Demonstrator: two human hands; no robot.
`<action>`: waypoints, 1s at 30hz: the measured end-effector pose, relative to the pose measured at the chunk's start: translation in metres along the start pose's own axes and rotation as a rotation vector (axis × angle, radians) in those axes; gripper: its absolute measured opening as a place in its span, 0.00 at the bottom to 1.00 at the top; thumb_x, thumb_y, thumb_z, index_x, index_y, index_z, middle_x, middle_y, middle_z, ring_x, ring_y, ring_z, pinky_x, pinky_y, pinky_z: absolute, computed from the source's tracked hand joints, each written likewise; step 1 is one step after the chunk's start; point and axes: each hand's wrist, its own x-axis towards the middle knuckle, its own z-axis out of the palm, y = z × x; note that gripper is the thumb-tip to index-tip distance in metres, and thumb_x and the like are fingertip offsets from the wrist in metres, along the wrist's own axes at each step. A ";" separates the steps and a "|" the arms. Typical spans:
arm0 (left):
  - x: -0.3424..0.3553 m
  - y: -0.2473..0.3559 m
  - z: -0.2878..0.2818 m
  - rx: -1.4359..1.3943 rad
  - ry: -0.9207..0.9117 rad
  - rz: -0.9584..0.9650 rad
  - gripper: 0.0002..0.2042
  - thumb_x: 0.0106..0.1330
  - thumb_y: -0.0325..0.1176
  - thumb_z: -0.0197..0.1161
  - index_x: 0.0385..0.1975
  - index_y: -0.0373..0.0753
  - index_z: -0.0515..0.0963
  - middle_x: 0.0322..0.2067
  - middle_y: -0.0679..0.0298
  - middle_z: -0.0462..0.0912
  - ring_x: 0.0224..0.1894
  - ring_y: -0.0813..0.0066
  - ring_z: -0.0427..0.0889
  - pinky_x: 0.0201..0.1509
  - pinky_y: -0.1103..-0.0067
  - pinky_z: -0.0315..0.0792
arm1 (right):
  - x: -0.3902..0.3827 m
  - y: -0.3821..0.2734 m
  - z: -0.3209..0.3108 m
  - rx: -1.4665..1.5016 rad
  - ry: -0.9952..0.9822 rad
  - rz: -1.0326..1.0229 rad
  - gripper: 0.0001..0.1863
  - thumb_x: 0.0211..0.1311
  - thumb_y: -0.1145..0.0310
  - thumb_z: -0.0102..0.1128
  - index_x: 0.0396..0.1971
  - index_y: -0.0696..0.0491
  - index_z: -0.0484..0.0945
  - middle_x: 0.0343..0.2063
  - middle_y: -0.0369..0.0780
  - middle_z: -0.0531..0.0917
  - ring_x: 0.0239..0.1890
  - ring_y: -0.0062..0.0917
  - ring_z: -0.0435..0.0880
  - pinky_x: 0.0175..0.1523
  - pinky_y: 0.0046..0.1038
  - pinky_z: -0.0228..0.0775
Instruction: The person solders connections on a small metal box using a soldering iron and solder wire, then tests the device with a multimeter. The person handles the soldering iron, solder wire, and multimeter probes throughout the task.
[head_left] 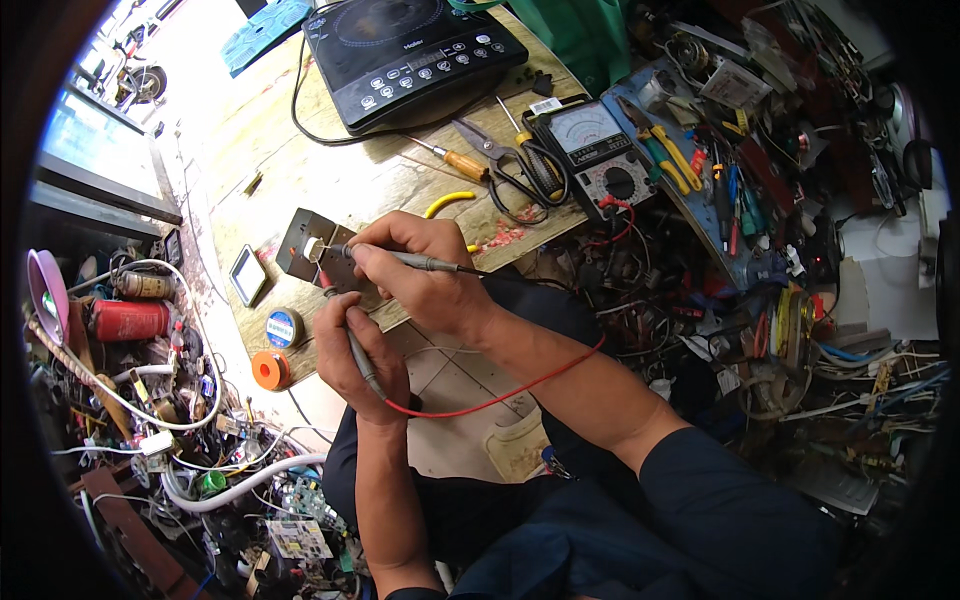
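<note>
My left hand (362, 355) is closed around a grey test probe with a red lead (480, 408). In my right hand (425, 275) is a second grey test probe (430, 263) with a black lead. Both probe tips meet at a small white part inside an open grey metal box (298, 245) near the table's edge; whether they touch its contacts is too small to tell. Part of the box is hidden behind my hands. The leads' source, an analog multimeter (588, 135), stands at the right with a red plug in its front.
A black induction cooktop (400, 70) lies at the back of the wooden table (250, 150). Scissors (500, 165), a screwdriver (455, 160) and yellow-handled pliers (675, 155) lie to the right. An orange solder spool (270, 370) sits at the left edge. Scrap parts crowd both sides.
</note>
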 end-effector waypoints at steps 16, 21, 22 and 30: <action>0.000 -0.001 -0.001 -0.003 -0.002 -0.017 0.06 0.79 0.21 0.55 0.47 0.30 0.80 0.36 0.54 0.83 0.34 0.63 0.82 0.41 0.71 0.76 | -0.001 -0.003 0.000 -0.031 0.010 -0.061 0.11 0.70 0.69 0.65 0.38 0.63 0.86 0.29 0.42 0.90 0.32 0.19 0.88 0.38 0.27 0.80; 0.000 0.000 -0.002 0.013 -0.003 0.005 0.07 0.81 0.22 0.54 0.48 0.31 0.80 0.36 0.56 0.83 0.33 0.67 0.81 0.40 0.73 0.75 | -0.001 -0.001 0.003 -0.015 0.023 -0.063 0.10 0.70 0.69 0.64 0.36 0.63 0.86 0.28 0.43 0.90 0.31 0.20 0.88 0.38 0.27 0.80; 0.001 -0.003 -0.001 0.026 0.004 0.037 0.08 0.82 0.24 0.54 0.50 0.31 0.80 0.35 0.58 0.82 0.32 0.71 0.79 0.38 0.75 0.74 | -0.001 -0.002 0.003 -0.014 0.022 -0.062 0.10 0.70 0.70 0.64 0.36 0.63 0.86 0.28 0.43 0.90 0.31 0.20 0.88 0.38 0.27 0.80; 0.000 -0.003 0.001 0.036 -0.001 0.043 0.08 0.82 0.23 0.54 0.49 0.30 0.80 0.35 0.58 0.82 0.32 0.70 0.79 0.38 0.75 0.74 | -0.001 -0.001 -0.001 -0.026 0.018 -0.055 0.11 0.70 0.69 0.65 0.37 0.62 0.87 0.28 0.41 0.90 0.31 0.18 0.88 0.37 0.26 0.80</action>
